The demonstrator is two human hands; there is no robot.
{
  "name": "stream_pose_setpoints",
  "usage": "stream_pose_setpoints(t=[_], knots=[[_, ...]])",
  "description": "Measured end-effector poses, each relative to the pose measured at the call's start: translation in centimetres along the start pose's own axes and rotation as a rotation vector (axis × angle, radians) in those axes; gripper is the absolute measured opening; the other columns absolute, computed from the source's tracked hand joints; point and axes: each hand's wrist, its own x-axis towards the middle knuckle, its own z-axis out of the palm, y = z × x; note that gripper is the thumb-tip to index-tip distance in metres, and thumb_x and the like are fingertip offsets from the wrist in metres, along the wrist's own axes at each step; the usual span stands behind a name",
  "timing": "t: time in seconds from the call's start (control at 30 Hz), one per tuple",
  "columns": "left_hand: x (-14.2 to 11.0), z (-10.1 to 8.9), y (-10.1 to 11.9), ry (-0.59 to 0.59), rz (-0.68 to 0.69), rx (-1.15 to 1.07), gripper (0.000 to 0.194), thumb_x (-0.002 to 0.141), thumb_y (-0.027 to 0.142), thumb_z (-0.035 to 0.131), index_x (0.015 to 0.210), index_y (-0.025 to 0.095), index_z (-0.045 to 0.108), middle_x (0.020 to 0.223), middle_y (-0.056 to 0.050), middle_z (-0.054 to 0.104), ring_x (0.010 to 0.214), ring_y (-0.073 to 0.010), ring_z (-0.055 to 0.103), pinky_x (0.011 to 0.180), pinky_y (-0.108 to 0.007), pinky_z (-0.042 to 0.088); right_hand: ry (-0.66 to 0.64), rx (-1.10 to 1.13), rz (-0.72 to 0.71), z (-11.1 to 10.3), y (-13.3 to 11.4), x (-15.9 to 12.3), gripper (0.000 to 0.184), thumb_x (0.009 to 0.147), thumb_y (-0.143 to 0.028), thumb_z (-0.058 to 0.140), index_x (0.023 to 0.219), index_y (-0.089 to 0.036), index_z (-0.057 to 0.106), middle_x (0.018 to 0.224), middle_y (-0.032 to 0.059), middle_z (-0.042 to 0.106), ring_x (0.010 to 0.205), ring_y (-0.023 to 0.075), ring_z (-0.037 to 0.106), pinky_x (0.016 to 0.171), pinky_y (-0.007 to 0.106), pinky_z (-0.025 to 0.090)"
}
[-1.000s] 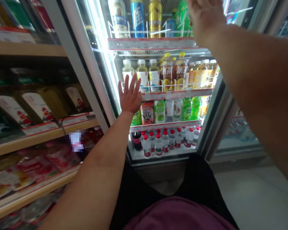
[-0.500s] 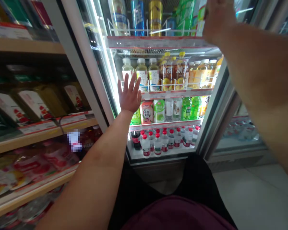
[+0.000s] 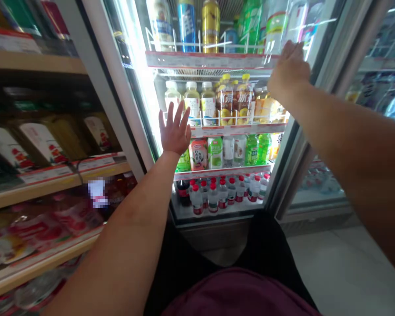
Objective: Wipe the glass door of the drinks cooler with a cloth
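My left hand (image 3: pixel 174 131) is held up with its fingers spread and nothing in it, before the left side of a lit drinks fridge. Close behind its fingertips stand white-capped bottles (image 3: pixel 192 103) on a middle shelf. My right hand (image 3: pixel 289 68) is raised at the right end of the upper shelf (image 3: pixel 213 59). Its fingers point forward, slightly bent, and no item shows in it; whether it touches the shelf edge I cannot tell. Brown tea bottles with yellow caps (image 3: pixel 244 101) stand between the two hands. Above are a blue can (image 3: pixel 186 26), a gold can (image 3: pixel 210 26) and green bottles (image 3: pixel 250 22).
Small red-capped water bottles (image 3: pixel 213 199) fill the fridge's bottom. Green and pink drinks (image 3: pixel 198 154) line the shelf above them. A metal door frame (image 3: pixel 291 175) runs along the right. Wooden shelves (image 3: pixel 36 61) with bottles stand at left. My knees are close to the fridge.
My right hand has come down and slightly left from the top shelf, uncovering bottles there. The left hand stays spread in nearly the same place. The view has shifted slightly.
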Motion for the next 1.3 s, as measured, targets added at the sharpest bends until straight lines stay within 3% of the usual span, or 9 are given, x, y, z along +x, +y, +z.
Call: stream_pose_setpoints(t=[0.13,0.23,0.37,0.5,0.63,0.77,0.9,1.07,1.3], knots=[[0.0,-0.2,0.4,0.016,-0.017,-0.041,0.062,0.096,0.025,0.048,0.157,0.028,0.040,0.168,0.000,0.031,0.160,-0.0256,0.006,0.132,-0.056,-0.006,0.028,-0.022,-0.050,2.9,1.2,-2.2,0.069,0.094,-0.004,0.036,0.155,0.019,0.012,0.155,0.0458,0.019,0.152,0.0464,0.020,0.112,0.059,0.035],[-0.2,-0.1,0.5,0.014,-0.027,-0.032,0.060,0.098,0.028,0.047,0.157,0.024,0.041,0.168,0.002,0.030,0.160,-0.0245,0.000,0.132,-0.053,-0.007,0.024,-0.035,-0.099,4.9,2.2,-4.2,0.071,0.095,-0.007,0.038,0.159,0.013,0.011,0.156,0.0467,0.017,0.151,0.0485,0.024,0.105,0.059,0.044],[-0.5,0.2,0.5,0.006,-0.030,0.000,0.061,0.098,0.025,0.043,0.159,0.024,0.038,0.169,0.001,0.028,0.159,-0.0235,-0.002,0.131,-0.055,-0.006,-0.030,-0.073,-0.139,7.4,3.2,-7.4,0.076,0.093,-0.006,0.042,0.161,0.008,0.013,0.160,0.0429,0.014,0.152,0.0507,0.024,0.094,0.062,0.055],[-0.5,0.4,0.4,0.009,-0.026,0.017,0.063,0.097,0.022,0.043,0.159,0.028,0.038,0.168,-0.002,0.030,0.160,-0.0238,0.004,0.131,-0.057,-0.005,-0.011,-0.061,-0.244,10.8,4.2,-11.5,0.071,0.094,-0.008,0.037,0.161,0.006,0.021,0.161,0.0389,0.018,0.152,0.0507,0.024,0.088,0.064,0.059],[-0.5,0.4,0.3,0.017,-0.030,0.002,0.064,0.097,0.022,0.044,0.160,0.028,0.038,0.168,-0.002,0.030,0.160,-0.0255,0.005,0.131,-0.058,-0.004,0.029,-0.072,-0.359,14.7,5.4,-16.1,0.067,0.094,-0.009,0.039,0.159,0.004,0.030,0.159,0.0350,0.030,0.148,0.0491,0.034,0.089,0.060,0.062],[-0.6,0.4,0.3,0.040,-0.016,0.018,0.063,0.097,0.022,0.044,0.160,0.029,0.037,0.168,-0.002,0.031,0.160,-0.0247,0.006,0.131,-0.058,-0.003,0.031,-0.087,-0.509,17.5,6.6,-19.5,0.067,0.093,-0.009,0.039,0.159,0.000,0.035,0.158,0.0320,0.032,0.140,0.0467,0.048,0.086,0.051,0.065],[-0.6,0.5,0.3,0.052,-0.013,0.028,0.063,0.097,0.022,0.045,0.160,0.029,0.037,0.167,-0.002,0.033,0.160,-0.0247,0.008,0.131,-0.058,-0.001,0.036,-0.082,-0.685,19.2,7.9,-20.7,0.065,0.092,-0.008,0.042,0.156,-0.003,0.043,0.157,0.0287,0.035,0.137,0.0419,0.053,0.086,0.045,0.065],[-0.7,0.6,0.2,0.048,-0.009,0.044,0.063,0.098,0.022,0.044,0.160,0.030,0.036,0.168,-0.001,0.031,0.160,-0.0228,0.007,0.131,-0.056,-0.002,0.047,0.006,-0.940,20.8,8.7,-21.2,0.057,0.090,-0.003,0.048,0.146,-0.008,0.057,0.151,0.0268,0.048,0.130,0.0359,0.062,0.099,0.049,0.060],[-0.7,0.5,0.2,0.016,-0.033,0.035,0.062,0.098,0.025,0.042,0.160,0.029,0.036,0.169,0.002,0.028,0.160,-0.0223,0.003,0.133,-0.055,-0.004,0.007,0.135,-1.226,19.9,6.4,-20.3,0.051,0.092,0.000,0.045,0.134,-0.017,0.067,0.143,0.0186,0.061,0.121,0.0307,0.069,0.092,0.050,0.062]])
